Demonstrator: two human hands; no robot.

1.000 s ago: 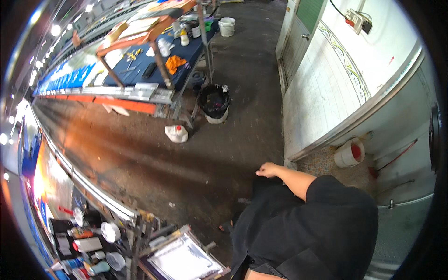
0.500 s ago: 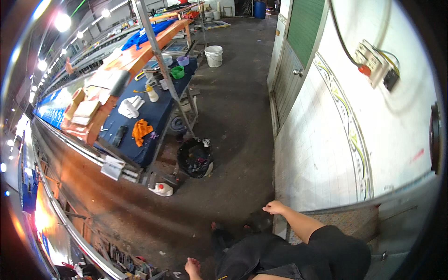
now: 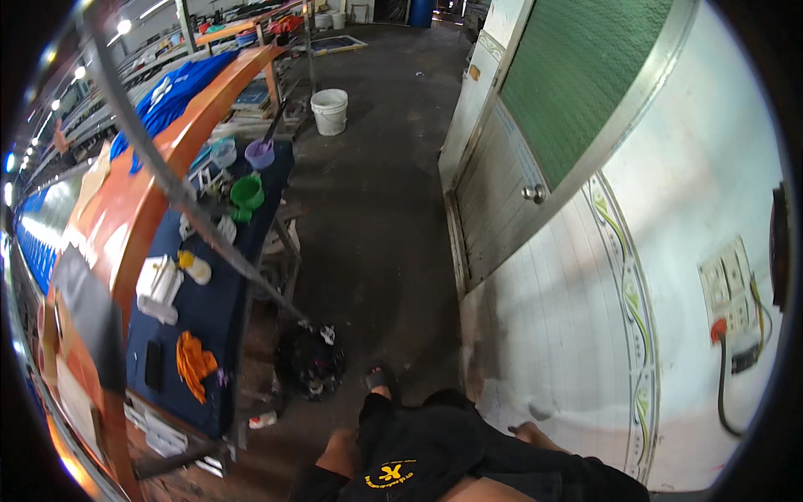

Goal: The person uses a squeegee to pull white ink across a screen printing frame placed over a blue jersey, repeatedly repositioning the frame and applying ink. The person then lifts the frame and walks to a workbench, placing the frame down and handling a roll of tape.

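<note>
My right hand (image 3: 525, 431) shows only in part at the lower edge, beside the white tiled wall, with nothing visible in it. Its fingers are too small and too much covered to read. My left forearm (image 3: 337, 452) comes out of a black sleeve, and the hand at its end is hidden behind my shirt. Nearest to that arm is a black-lined waste bin (image 3: 309, 364) on the floor. Left of the bin runs a table with a dark blue top (image 3: 188, 309). An orange cloth (image 3: 194, 365), a dark phone-like slab (image 3: 153, 365) and a yellow-topped squeeze bottle (image 3: 195, 268) lie on it.
A slanting metal post (image 3: 167, 180) rises at the blue table. Beyond are a green cup (image 3: 248, 192), a purple tub (image 3: 259, 153) and a white bucket (image 3: 329, 112) on the floor. On the right stand a door with a green panel (image 3: 585, 75) and a wall socket (image 3: 729, 289).
I have moved forward along the aisle, and the blue table, bin and door are nearer. Both hands, plainly seen before, are now mostly or wholly hidden.
</note>
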